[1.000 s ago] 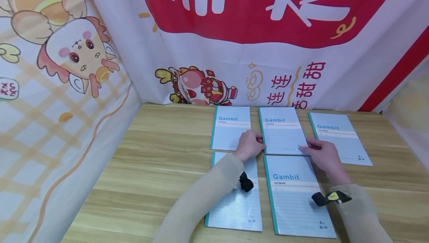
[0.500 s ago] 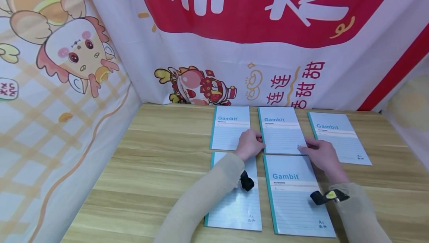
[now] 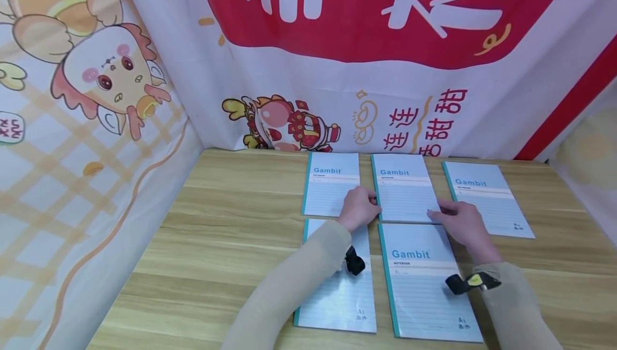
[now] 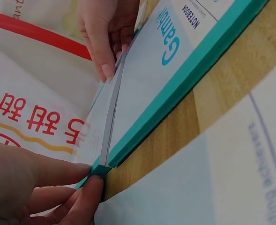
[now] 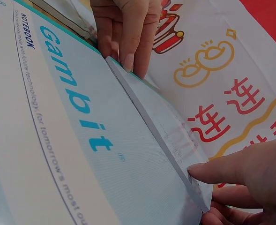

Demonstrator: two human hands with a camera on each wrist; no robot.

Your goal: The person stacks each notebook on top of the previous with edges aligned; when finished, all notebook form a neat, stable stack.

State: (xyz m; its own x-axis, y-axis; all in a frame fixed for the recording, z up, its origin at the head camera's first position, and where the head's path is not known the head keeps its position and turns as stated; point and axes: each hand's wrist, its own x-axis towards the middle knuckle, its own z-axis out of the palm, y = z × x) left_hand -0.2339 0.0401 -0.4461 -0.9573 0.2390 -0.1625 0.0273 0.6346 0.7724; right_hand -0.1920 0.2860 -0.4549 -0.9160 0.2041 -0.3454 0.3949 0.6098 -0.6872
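Observation:
In the head view a light-blue Gambit notebook (image 3: 405, 192) with a teal spine lies at the back middle of the table. My left hand (image 3: 358, 209) pinches its near corner on the spine side, thumb and finger meeting there in the left wrist view. At the opposite near corner, my right hand (image 3: 463, 223) grips the edge, its thumb on the cover in the right wrist view. Just in front lies another notebook (image 3: 429, 296), its top edge close against the held one. The undersides of the held corners are hidden.
Matching notebooks lie back left (image 3: 332, 184), front left (image 3: 337, 302), partly under my left sleeve, and at the right (image 3: 482, 194). All rest on the wooden table (image 3: 217, 232). Printed cloth (image 3: 299, 76) hangs along the back edge and left side.
Almost nothing differs. Both hands keep their hold on the back middle notebook, and the whole scene has shifted only slightly in the view.

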